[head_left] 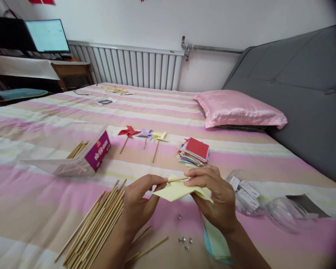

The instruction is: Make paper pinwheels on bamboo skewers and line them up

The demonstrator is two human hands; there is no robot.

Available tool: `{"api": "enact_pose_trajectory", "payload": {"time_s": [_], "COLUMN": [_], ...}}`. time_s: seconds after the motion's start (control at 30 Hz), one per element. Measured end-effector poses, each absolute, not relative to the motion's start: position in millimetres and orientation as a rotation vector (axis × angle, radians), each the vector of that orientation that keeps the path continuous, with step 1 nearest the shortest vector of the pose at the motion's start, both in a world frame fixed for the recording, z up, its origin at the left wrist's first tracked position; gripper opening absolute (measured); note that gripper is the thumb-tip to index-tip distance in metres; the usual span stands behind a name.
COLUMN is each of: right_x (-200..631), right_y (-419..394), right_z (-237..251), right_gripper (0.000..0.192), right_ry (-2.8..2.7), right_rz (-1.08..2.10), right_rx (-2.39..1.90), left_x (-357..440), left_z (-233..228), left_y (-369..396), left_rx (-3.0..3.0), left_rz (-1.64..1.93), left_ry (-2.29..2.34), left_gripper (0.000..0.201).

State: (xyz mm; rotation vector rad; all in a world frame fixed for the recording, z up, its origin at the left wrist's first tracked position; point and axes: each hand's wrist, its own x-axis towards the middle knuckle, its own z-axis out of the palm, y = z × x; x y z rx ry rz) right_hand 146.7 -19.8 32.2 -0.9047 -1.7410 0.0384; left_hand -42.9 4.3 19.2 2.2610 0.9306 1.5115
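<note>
Nearest lie loose sticks (96, 228) and small pins (184, 240) on the bed (30, 209), in easy reach. The left hand (138, 205) pinches one thin stick (177, 179) by its end; the right hand (215, 198) closes on yellow paper (176, 191), steadying it against that stick. Finished pinwheels (144, 135) lie farther, out of the way.

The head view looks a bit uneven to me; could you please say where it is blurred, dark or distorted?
Head view: soft daylight, faint shadows; sharpest at the left hand and right hand holding the pale yellow folded paper; the clear plastic box is smeared; corners darken, and the grey padded headboard bows.
</note>
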Motion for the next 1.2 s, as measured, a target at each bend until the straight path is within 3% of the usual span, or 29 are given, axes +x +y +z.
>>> {"api": "enact_pose_trajectory", "payload": {"time_s": [1.2], "right_x": [145.2], "right_y": [-21.2], "right_z": [34.4], "right_gripper": [0.016], "right_ry": [-1.742], "right_rz": [0.022], "right_rx": [-0.946], "left_x": [-42.7], "left_z": [20.6], "left_y": [5.3], "left_rx": [2.273], "left_rz": [1.513], "left_ry": [0.931], "left_gripper": [0.03]}}
